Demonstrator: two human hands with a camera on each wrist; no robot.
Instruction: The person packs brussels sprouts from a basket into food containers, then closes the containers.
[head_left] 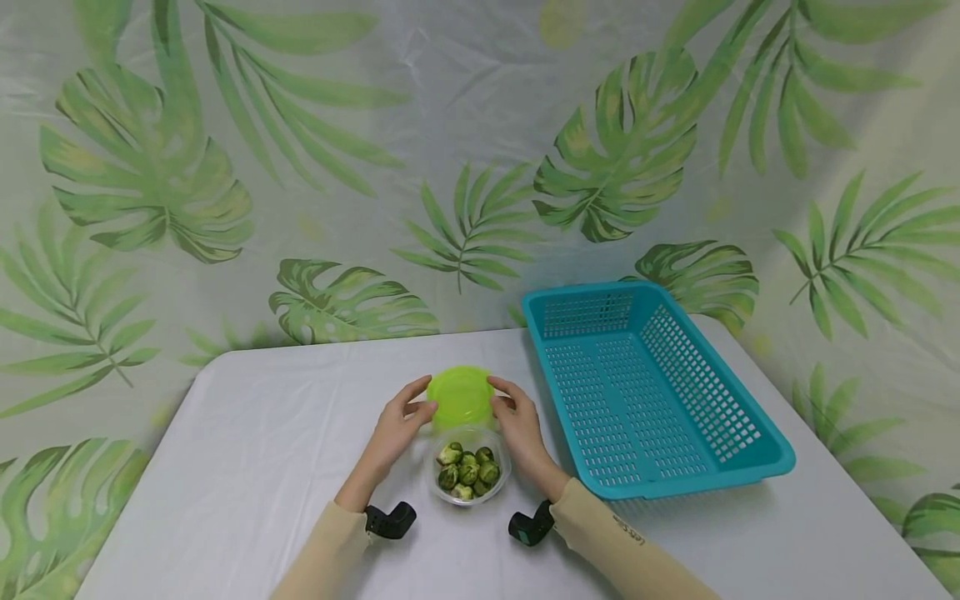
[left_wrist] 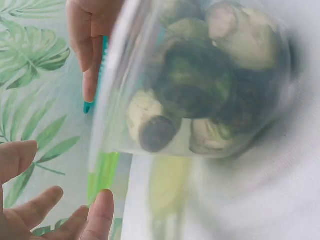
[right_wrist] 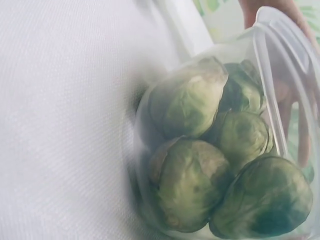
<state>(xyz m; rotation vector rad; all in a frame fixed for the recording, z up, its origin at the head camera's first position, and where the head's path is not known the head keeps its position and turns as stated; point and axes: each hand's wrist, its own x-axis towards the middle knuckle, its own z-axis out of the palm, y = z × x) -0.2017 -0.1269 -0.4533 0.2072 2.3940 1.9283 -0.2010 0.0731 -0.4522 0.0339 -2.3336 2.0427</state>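
A clear plastic bowl (head_left: 432, 467) full of Brussels sprouts (head_left: 468, 472) sits uncovered on the white table in front of the person. Just beyond its far rim, a bright green round lid (head_left: 461, 398) is held between the two hands. The left hand (head_left: 396, 427) grips the lid's left edge with thumb and fingertips, and the right hand (head_left: 521, 425) grips its right edge the same way. In the left wrist view the lid (left_wrist: 102, 172) shows edge-on past the bowl. Through the clear wall in the right wrist view, several sprouts (right_wrist: 195, 185) appear close up.
A large turquoise plastic basket (head_left: 626, 400) with a lattice floor and walls stands on the right of the white table (head_left: 247, 467), close to the right hand. Behind the table hangs a leaf-patterned cloth (head_left: 480, 100). Each wrist wears a black camera band.
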